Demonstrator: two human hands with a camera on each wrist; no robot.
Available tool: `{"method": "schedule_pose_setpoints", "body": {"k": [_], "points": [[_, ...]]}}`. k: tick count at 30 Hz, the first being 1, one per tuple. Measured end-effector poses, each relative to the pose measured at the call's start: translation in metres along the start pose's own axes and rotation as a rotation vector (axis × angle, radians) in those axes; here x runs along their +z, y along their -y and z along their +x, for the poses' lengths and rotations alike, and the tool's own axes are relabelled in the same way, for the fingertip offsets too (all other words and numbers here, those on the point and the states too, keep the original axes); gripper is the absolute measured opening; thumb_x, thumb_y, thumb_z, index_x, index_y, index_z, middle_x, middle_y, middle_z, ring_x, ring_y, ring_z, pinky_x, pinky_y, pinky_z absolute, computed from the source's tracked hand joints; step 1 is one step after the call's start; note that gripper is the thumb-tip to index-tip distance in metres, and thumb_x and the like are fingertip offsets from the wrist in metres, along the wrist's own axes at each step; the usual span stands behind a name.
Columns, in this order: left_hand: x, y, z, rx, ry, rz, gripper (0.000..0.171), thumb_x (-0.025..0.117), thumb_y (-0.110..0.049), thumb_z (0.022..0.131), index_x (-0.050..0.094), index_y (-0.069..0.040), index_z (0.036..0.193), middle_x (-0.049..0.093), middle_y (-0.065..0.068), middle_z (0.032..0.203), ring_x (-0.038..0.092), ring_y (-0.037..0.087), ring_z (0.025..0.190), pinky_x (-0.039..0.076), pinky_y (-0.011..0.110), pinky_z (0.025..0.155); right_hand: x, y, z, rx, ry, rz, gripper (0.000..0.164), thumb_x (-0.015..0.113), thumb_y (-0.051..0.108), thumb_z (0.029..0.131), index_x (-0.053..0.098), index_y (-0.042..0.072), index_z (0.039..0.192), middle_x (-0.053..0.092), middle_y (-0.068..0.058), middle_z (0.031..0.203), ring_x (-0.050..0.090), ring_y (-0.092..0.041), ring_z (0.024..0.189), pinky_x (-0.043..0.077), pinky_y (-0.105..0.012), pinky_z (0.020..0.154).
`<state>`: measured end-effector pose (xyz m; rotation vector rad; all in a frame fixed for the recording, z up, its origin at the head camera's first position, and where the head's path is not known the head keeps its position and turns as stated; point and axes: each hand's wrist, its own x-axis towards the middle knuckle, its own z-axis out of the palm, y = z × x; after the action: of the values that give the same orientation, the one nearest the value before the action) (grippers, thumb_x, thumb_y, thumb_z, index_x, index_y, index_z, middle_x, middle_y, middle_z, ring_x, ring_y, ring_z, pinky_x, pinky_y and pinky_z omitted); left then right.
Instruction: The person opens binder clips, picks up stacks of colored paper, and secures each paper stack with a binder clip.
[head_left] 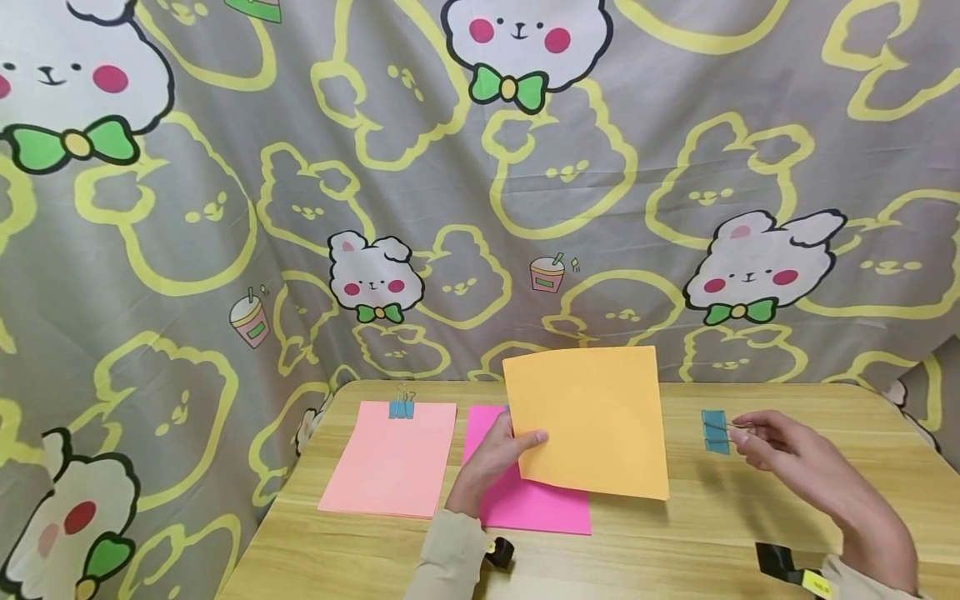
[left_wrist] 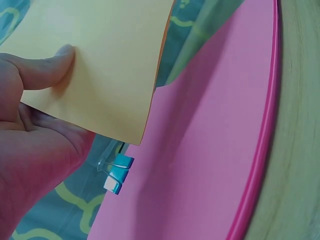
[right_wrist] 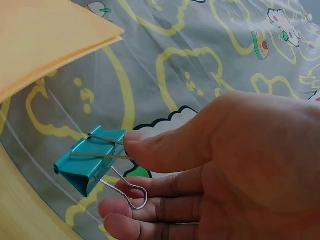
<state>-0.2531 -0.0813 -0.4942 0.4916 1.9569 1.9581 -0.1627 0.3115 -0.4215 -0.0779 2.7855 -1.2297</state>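
Note:
My left hand (head_left: 487, 458) grips a stack of orange paper (head_left: 592, 425) by its left edge, thumb on the front face and the fingers behind it. The stack is held up, tilted, over a magenta paper stack (head_left: 536, 508). A teal binder clip (left_wrist: 119, 173) sits on the magenta stack's far edge, mostly hidden in the head view. Off to the right, my right hand (head_left: 802, 458) pinches another teal binder clip (right_wrist: 92, 155) by its wire handles. That clip is apart from the orange paper, its handles between thumb and fingers.
On the left of the wooden table (head_left: 675, 550) lies a pink paper stack (head_left: 393, 467) with a teal binder clip (head_left: 401, 409) on its top edge. A patterned grey curtain (head_left: 480, 192) hangs behind the table and along its left side.

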Motion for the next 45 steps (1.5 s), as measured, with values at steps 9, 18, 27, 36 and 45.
{"method": "schedule_pose_setpoints", "body": {"k": [9,18,27,36,45], "points": [[0.000,-0.001,0.000,0.011,-0.005,-0.001,0.032,0.062,-0.001,0.100,0.059,0.000,0.132,0.071,0.015,0.116,0.070,0.026,0.106,0.055,0.032,0.088,0.004,0.005,0.004,0.011,0.001,0.005,0.062,0.047,0.044,0.109,0.046,-0.009,0.141,0.066,-0.014,0.113,0.061,-0.021,0.093,0.052,-0.030,0.071],[0.000,-0.001,0.001,0.014,-0.004,-0.004,0.035,0.062,0.000,0.100,0.058,-0.001,0.135,0.070,0.014,0.120,0.069,0.026,0.110,0.055,0.033,0.090,0.007,0.005,0.003,-0.051,0.019,0.065,0.055,0.050,0.037,0.109,0.048,-0.008,0.140,0.067,-0.018,0.121,0.065,-0.008,0.095,0.055,-0.028,0.077],[-0.001,0.001,0.002,0.024,-0.008,0.001,0.033,0.062,0.000,0.100,0.060,0.001,0.132,0.071,0.015,0.116,0.070,0.024,0.105,0.055,0.032,0.088,0.009,0.007,0.003,-0.091,0.026,0.103,0.050,0.050,0.033,0.110,0.049,-0.006,0.140,0.067,-0.017,0.123,0.066,-0.005,0.096,0.055,-0.026,0.079],[-0.002,-0.001,0.001,0.019,0.002,-0.006,0.033,0.062,0.001,0.100,0.059,0.000,0.133,0.071,0.015,0.116,0.070,0.024,0.104,0.055,0.032,0.087,0.011,0.009,0.005,-0.133,0.001,0.117,0.046,0.050,0.029,0.110,0.051,-0.006,0.139,0.068,-0.015,0.119,0.066,-0.004,0.095,0.055,-0.025,0.078],[-0.001,-0.002,0.000,0.017,0.007,-0.011,0.034,0.063,0.000,0.100,0.057,0.001,0.133,0.070,0.015,0.117,0.070,0.024,0.104,0.056,0.033,0.086,0.014,0.005,0.008,-0.176,-0.015,0.133,0.039,0.050,0.024,0.110,0.053,-0.006,0.136,0.070,-0.013,0.113,0.066,-0.005,0.092,0.055,-0.025,0.077]]}}
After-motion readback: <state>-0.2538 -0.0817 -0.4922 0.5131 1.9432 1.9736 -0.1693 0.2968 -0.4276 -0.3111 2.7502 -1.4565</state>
